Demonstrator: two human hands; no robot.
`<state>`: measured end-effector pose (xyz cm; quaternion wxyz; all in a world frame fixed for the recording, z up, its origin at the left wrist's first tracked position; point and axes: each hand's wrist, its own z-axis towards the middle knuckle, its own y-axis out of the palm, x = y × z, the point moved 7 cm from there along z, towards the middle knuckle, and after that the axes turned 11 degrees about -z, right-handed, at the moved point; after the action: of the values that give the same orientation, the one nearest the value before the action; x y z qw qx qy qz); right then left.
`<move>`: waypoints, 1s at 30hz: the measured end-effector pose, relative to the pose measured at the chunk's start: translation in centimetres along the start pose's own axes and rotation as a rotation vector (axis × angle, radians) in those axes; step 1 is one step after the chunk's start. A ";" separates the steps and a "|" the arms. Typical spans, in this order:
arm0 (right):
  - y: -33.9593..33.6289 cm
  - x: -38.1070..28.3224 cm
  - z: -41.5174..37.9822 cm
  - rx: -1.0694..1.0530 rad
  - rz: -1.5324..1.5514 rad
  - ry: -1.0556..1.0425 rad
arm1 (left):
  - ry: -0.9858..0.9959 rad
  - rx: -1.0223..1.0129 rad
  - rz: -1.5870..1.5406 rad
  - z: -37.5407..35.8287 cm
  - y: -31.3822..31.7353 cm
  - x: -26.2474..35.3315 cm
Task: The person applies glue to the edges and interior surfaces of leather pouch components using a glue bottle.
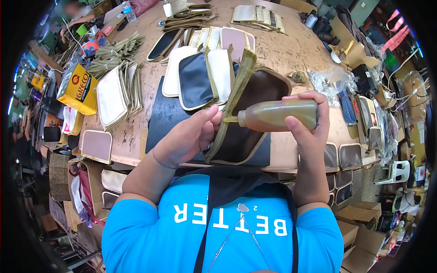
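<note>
Two hands are busy over the worktable (pixel 291 50), and both are clamped on something. Right hand (pixel 306 119) is wrapped around a squeeze bottle (pixel 277 115) of brownish-green glue, held sideways with the nozzle pointing toward the other hand. Left hand (pixel 190 135) is pinching the olive edging strip (pixel 236 91) of a dark brown bag panel (pixel 255 93), thumb right up by the nozzle. The nozzle tip sits touching or just about touching the strip where the thumb holds it; can't quite tell which. The panel itself is propped up off the table, tilted toward the person, with its lower edge near a black mat (pixel 166 113) on the table.

Behind it there's a fanned row of cut panels (pixel 200 75), cream and navy ones overlapping each other. Further left sits a stack of cream panels with olive edging (pixel 119 95), and beside that a yellow Greco box (pixel 78 88). A bundle of olive strips (pixel 114 51) lies near the far left edge. On the right side of the table there's a crumpled clear plastic bag (pixel 330 79), and a water bottle (pixel 129 11) stands at the far end. The person is wearing a blue T-shirt (pixel 182 232) with a dark apron (pixel 236 186) over it.
</note>
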<state>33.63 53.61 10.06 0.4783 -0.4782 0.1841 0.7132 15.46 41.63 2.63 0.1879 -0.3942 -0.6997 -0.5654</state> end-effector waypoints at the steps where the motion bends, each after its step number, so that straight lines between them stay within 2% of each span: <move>1: 0.1 0.0 -0.1 -0.011 0.011 0.015 | 0.002 -0.002 -0.002 -0.1 0.1 0.1; 11: 1.1 0.3 -0.3 -0.085 0.091 0.036 | 0.072 -0.062 -0.203 -0.1 1.0 1.1; 30: 2.4 0.0 -1.2 -0.199 -0.043 -0.012 | 0.173 -0.030 -0.347 0.2 0.4 2.2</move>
<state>32.14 51.62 9.05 0.4447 -0.5227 0.0993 0.7205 14.37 42.57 4.39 0.1410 -0.2203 -0.7301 -0.6313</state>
